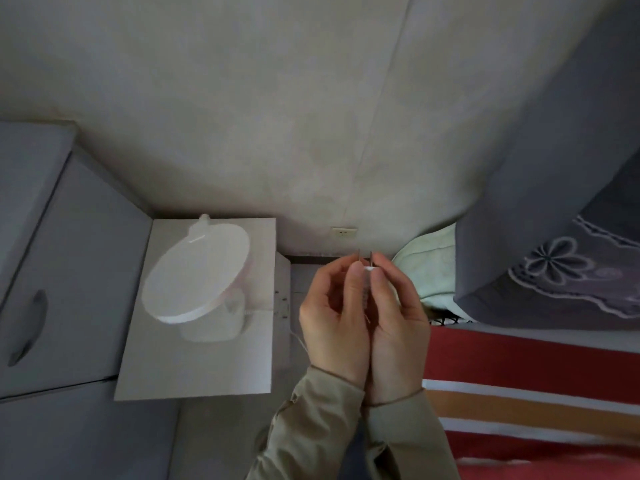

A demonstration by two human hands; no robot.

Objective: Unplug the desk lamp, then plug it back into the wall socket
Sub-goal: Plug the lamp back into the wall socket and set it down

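Note:
A white desk lamp with a round flat head stands on a white bedside cabinet. Its white plug is out of the wall, its two metal prongs pointing up toward the wall socket low on the wall just above. My left hand and my right hand are pressed together, both pinching the plug between their fingertips. A thin white cord runs from the lamp's base toward my hands.
A grey cupboard with a curved handle stands at the left. At the right lies a bed with a red striped cover, a grey flowered quilt and a pale green pillow near the socket.

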